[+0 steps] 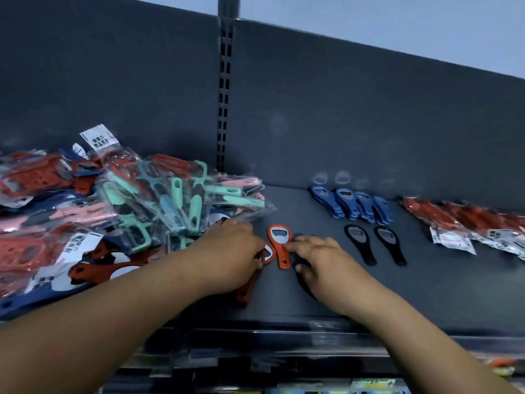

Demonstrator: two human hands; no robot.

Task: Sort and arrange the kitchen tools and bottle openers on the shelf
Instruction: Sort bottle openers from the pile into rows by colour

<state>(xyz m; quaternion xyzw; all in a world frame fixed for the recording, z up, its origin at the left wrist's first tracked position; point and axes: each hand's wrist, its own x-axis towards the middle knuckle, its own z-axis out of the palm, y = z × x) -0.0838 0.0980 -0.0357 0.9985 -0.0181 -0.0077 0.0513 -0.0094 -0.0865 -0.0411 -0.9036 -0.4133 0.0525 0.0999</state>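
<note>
- The orange bottle opener [279, 247] lies flat on the dark shelf [431, 282], near the middle, metal head toward the back panel [355, 109] and handle pointing near.
- The left hand [231, 251] has its fingers curled over a red opener [246, 288] just left of the orange one. It holds the head end, and the handle sticks out from under the hand toward the near edge.
- The right hand [321, 258] has bent fingers, its fingertips touching the orange opener's right side. A black opener under the palm [305, 284] is mostly hidden (whether the hand grips it I cannot tell).
- Right of the hands, two black openers [359, 245] lie side by side, slightly apart.
- Farther back, blue openers [352, 204] stand in four small stacks in a row.
- At far right lie red packaged tools [460, 218] with white labels.
- To the left, a loose heap of bagged peelers [170, 200] in mint, pink, red and blue.
</note>
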